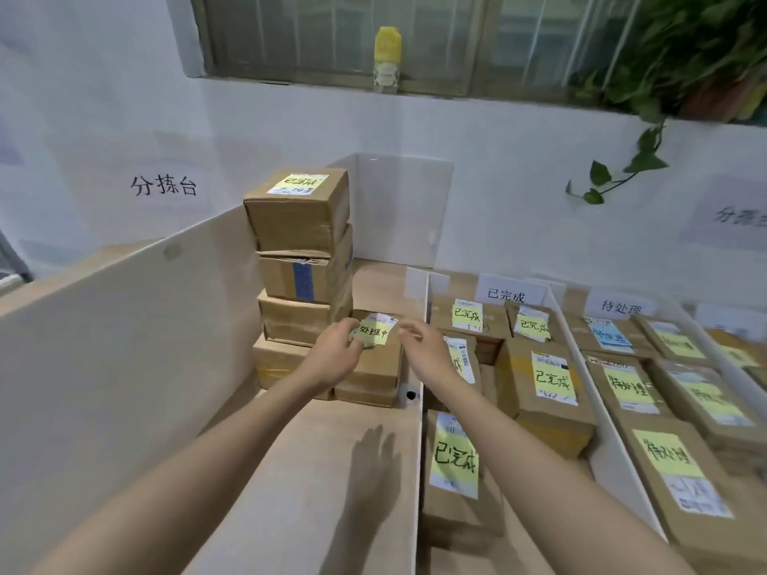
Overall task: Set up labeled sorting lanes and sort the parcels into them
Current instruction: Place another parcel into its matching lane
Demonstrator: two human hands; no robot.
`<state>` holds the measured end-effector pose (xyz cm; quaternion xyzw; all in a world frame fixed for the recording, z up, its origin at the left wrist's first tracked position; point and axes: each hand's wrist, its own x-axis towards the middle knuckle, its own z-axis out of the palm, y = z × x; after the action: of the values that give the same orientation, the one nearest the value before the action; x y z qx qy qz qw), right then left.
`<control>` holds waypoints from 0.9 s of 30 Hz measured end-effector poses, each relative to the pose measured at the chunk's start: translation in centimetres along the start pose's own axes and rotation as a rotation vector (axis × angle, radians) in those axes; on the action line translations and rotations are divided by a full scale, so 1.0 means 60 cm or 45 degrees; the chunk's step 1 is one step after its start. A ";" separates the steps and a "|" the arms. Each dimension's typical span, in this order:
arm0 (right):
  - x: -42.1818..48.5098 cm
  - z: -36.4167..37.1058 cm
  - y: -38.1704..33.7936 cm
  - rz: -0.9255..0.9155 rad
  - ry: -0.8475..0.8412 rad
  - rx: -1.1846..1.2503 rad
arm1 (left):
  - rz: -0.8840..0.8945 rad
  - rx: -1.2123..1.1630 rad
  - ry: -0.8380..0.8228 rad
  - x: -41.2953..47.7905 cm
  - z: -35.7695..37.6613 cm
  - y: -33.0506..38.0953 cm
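Observation:
A small cardboard parcel (373,367) with a yellow note reading 处理中 lies at the foot of a tall stack of parcels (303,259). My left hand (336,354) rests on the parcel's left top edge, fingers curled against it. My right hand (427,350) hovers just right of it, fingers apart, holding nothing. To the right, a lane labeled 已完成 (516,293) holds several parcels with yellow notes. Beyond it a lane labeled 待处理 (620,305) holds several more.
White divider boards (419,408) separate the lanes on the wooden table (311,471). A tall white panel (124,325) closes the left side. A small dark roll (411,395) lies by the divider. A yellow bottle (388,56) and a trailing plant (647,151) sit on the sill.

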<state>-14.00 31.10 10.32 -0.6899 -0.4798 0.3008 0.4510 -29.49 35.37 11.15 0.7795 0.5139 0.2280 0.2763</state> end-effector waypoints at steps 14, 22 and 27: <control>0.118 0.088 0.125 0.281 0.050 -0.038 | -0.078 -0.074 -0.286 0.141 0.101 -0.108; 0.175 0.137 0.197 0.404 0.127 0.017 | -0.155 -0.133 -0.281 0.193 0.149 -0.152; 0.191 0.158 0.226 0.402 0.161 -0.012 | -0.216 -0.145 -0.267 0.207 0.172 -0.165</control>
<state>-12.60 43.18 -5.73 -0.7764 -0.3376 0.3217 0.4240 -25.04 48.00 -2.23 0.7358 0.5325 0.1500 0.3904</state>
